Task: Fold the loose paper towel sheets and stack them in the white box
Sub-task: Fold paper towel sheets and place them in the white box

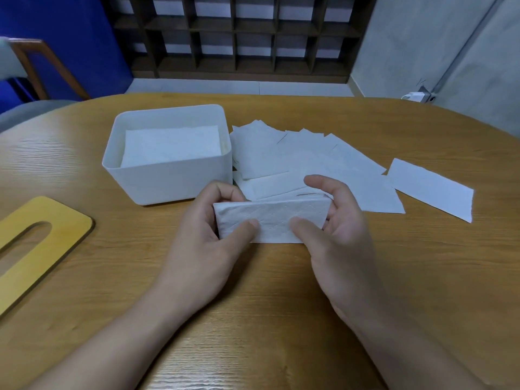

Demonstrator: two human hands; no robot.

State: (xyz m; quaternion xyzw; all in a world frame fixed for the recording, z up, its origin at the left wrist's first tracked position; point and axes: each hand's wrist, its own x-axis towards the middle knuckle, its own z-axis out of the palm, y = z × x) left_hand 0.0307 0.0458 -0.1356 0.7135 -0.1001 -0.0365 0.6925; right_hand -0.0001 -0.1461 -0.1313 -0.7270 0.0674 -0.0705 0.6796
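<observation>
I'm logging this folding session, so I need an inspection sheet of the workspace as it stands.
Surface: wooden table, rounded far edge.
Job's things: white box holding stacked folded sheets; folded paper towel held in front of it; loose sheets spread to the box's right, one more sheet lying apart further right.
Clutter: yellow wooden lid with slot at the left edge.
Grippers: left hand and right hand each pinch an end of the folded paper towel.
Cables: white charger plugged in by the right wall.
Surroundings: dark lattice shelf, chair, blue wall.
</observation>
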